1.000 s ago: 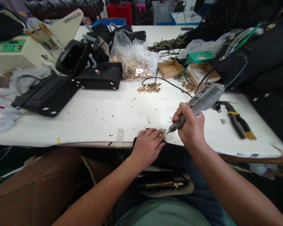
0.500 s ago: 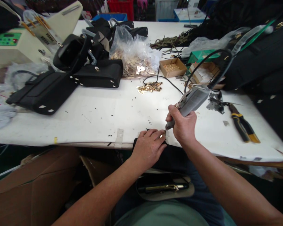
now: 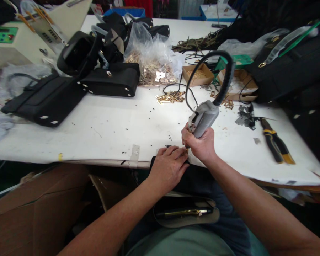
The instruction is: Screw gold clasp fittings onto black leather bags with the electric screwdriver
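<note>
My right hand [image 3: 202, 144] is wrapped round a grey electric screwdriver [image 3: 206, 119], which leans up and to the right with its tip down at the table's front edge. Under that tip, a small gold metal fitting [image 3: 187, 150] shows partly between my two hands. My left hand [image 3: 168, 164] bends over a black bag [image 3: 152, 161] at the edge and holds it, fingers close together beside the fitting. Most of the bag is hidden by the hand. Lower, on my lap, lies an open bag part with a gold-edged zip or frame [image 3: 184, 212].
Gold fittings [image 3: 170, 96] lie loose mid-table, near a plastic bag of metal parts [image 3: 154, 67] and a cardboard box of small pieces [image 3: 198, 75]. Yellow-black pliers [image 3: 277, 142] rest at right. Black handbags [image 3: 46, 101] stand at left, beside a machine [image 3: 18, 49].
The screwdriver has tipped more upright and moved left with my right hand, its cable now looping higher. My left hand keeps its place on the black bag.
</note>
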Action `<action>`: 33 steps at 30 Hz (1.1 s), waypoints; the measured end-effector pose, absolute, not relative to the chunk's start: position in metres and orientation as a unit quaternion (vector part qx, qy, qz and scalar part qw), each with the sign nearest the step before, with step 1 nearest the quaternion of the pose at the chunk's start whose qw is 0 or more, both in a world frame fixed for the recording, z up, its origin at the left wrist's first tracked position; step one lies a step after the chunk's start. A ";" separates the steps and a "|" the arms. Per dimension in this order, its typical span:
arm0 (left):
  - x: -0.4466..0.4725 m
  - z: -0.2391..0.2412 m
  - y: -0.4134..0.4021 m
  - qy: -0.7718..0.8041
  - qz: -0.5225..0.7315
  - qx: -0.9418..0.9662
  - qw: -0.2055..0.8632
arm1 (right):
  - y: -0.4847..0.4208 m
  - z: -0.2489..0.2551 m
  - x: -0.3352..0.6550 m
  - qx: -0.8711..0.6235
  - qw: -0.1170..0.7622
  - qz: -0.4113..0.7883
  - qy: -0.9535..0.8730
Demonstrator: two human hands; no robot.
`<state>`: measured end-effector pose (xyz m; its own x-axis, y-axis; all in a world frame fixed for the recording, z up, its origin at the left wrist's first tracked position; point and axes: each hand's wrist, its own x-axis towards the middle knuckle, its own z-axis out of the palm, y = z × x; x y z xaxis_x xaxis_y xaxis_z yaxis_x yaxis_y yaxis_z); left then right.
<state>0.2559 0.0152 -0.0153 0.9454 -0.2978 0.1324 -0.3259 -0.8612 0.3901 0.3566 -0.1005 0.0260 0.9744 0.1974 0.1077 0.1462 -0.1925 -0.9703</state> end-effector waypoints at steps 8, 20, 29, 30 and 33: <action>0.256 -0.017 0.016 -0.156 0.051 0.960 0.226 | -0.100 0.021 0.362 -0.763 0.634 0.040 -0.118; 0.250 -0.020 0.018 -0.161 0.086 0.956 0.229 | -0.102 0.022 0.359 -0.748 0.650 0.036 -0.133; 0.249 -0.021 0.013 -0.158 0.091 0.959 0.216 | -0.109 0.027 0.361 -0.682 0.711 0.079 -0.152; 0.249 -0.020 0.013 -0.160 0.088 0.960 0.211 | -0.110 0.027 0.361 -0.678 0.715 0.075 -0.152; 0.250 -0.019 0.013 -0.164 0.085 0.960 0.210 | -0.115 0.027 0.362 -0.661 0.737 0.047 -0.133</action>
